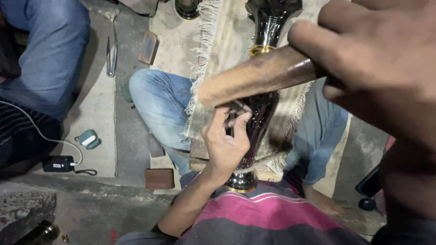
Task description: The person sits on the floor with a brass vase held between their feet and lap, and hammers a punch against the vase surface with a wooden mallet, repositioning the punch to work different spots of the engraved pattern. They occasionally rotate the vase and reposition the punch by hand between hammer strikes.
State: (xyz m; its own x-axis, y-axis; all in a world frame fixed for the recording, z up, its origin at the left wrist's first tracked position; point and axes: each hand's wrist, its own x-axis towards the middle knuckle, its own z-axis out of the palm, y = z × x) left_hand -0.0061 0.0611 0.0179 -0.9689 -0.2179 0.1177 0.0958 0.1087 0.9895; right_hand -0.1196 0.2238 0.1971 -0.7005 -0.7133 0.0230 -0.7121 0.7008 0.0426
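A dark engraved metal vase (262, 119) with a brass ring lies lengthwise on a fringed cloth (221, 43) across my lap. My left hand (225, 143) rests on the vase's middle and pinches a small metal punch (234, 110) against its surface. Close to the camera, my right hand (374, 56) grips a brown wooden mallet (259, 75), which is raised above the left hand and hides part of the vase. The vase's shiny foot (241, 181) points at my striped shirt.
Another person's leg in jeans (50, 50) is at the left. On the floor lie metal tongs (111, 52), a wooden block (148, 46), a brown block (159, 178), a teal case (88, 139), a black power bank with a white cable (58, 164) and a dark phone (370, 183).
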